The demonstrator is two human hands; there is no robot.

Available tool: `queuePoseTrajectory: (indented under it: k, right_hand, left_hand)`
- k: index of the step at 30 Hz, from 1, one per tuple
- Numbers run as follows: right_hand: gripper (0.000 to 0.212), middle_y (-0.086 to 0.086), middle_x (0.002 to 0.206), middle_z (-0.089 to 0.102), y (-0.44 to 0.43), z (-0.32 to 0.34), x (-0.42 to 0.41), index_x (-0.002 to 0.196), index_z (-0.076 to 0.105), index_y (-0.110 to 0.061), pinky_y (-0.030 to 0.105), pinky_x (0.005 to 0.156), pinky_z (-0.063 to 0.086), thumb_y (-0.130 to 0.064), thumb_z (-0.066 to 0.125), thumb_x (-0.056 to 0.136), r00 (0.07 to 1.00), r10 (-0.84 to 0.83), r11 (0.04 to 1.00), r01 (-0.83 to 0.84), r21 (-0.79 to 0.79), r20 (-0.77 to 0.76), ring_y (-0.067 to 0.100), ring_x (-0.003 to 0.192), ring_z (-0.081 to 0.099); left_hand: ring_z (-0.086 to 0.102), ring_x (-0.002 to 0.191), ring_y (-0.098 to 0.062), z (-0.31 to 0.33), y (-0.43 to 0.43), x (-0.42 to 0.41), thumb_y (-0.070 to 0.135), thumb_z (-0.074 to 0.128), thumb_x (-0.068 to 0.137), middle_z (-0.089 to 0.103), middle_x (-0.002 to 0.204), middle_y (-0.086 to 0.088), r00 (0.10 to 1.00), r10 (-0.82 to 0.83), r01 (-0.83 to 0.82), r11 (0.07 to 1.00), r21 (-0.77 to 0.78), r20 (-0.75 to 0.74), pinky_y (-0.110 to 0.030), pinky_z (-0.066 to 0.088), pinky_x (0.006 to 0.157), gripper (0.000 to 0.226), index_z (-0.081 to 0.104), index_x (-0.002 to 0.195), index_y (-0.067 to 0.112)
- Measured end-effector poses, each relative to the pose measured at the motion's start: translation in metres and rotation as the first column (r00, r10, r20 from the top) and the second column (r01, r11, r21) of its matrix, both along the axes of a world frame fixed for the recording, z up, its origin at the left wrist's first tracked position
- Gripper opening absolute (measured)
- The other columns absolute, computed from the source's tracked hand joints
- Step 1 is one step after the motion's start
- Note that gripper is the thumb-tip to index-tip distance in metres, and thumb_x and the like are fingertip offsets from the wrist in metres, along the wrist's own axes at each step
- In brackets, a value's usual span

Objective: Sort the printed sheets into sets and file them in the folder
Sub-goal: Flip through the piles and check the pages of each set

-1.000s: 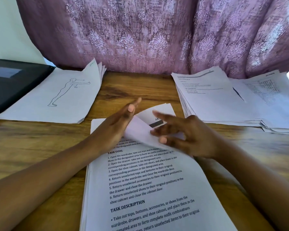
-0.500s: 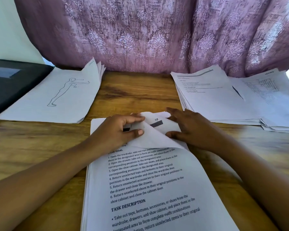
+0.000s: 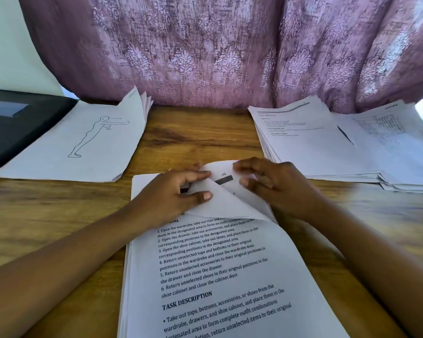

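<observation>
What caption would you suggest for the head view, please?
Left hand pinches white printed sheets' turned-back corner; right hand touches them.

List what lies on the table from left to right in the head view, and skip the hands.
black folder → figure-drawing stack → text stack → thick printed stack → table-print sheets
</observation>
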State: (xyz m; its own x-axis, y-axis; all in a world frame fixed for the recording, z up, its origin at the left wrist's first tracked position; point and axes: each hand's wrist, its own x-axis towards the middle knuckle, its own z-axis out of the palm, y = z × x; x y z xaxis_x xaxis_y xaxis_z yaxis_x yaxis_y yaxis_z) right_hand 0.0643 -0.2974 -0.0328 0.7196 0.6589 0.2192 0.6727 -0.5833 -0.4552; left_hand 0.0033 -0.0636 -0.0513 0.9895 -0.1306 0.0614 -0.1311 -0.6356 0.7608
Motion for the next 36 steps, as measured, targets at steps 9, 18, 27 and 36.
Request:
queuePoseTrajectory:
  k: [9, 18, 27, 36]
  right_hand:
    - [0.071, -0.007, 0.099, 0.065, 0.003, 0.003, 0.001, 0.139, 0.039, -0.023, 0.029, 0.085, 0.043, -0.051, 0.067, 0.080, 0.978, -0.125, 0.988, 0.138, -0.071, 0.167, 0.018, 0.096, 0.059]
    - [0.048, -0.006, 0.107, 0.072, 0.002, 0.006, -0.012, 0.127, 0.053, -0.020, 0.024, 0.090, 0.051, -0.043, 0.063, 0.087, 0.961, 0.216, 0.961, -0.179, 0.213, -0.170, 0.007, 0.104, 0.066]
    - [0.064, 0.002, 0.132, 0.056, -0.004, -0.006, 0.007, 0.142, 0.037, -0.021, 0.027, 0.088, 0.039, -0.053, 0.054, 0.089, 0.996, -0.043, 0.974, 0.058, -0.219, 0.072, 0.019, 0.114, 0.051]
    - [0.062, -0.009, 0.076, 0.070, 0.000, 0.003, 0.000, 0.128, 0.050, -0.028, 0.010, 0.074, 0.041, -0.054, 0.068, 0.075, 0.970, -0.242, 0.959, 0.239, 0.153, 0.001, 0.003, 0.071, 0.062]
  left_hand:
    - [0.044, 0.126, 0.005, 0.001, 0.000, -0.002, 0.037, 0.069, 0.083, 0.045, 0.143, 0.022, 0.999, 0.032, -0.032, 0.999, -0.019, -0.002, -0.016, 0.039, 0.101, 0.054, 0.052, 0.134, 0.039]
    - [0.032, 0.108, 0.035, 0.014, -0.004, -0.008, 0.048, 0.032, 0.096, 0.036, 0.129, 0.041, 0.997, 0.070, -0.064, 0.979, -0.195, 0.023, 0.011, 0.021, 0.084, 0.044, 0.045, 0.137, 0.042]
    - [0.042, 0.122, 0.012, 0.008, 0.002, -0.002, 0.025, 0.053, 0.096, 0.051, 0.138, 0.017, 0.999, 0.029, -0.032, 0.979, -0.200, -0.021, 0.006, 0.032, 0.082, 0.027, 0.066, 0.119, 0.027]
    - [0.051, 0.104, 0.021, 0.001, 0.003, 0.002, 0.014, 0.059, 0.094, 0.059, 0.131, 0.014, 1.000, 0.021, -0.022, 0.988, -0.152, -0.010, 0.003, 0.035, 0.080, 0.036, 0.060, 0.124, 0.034]
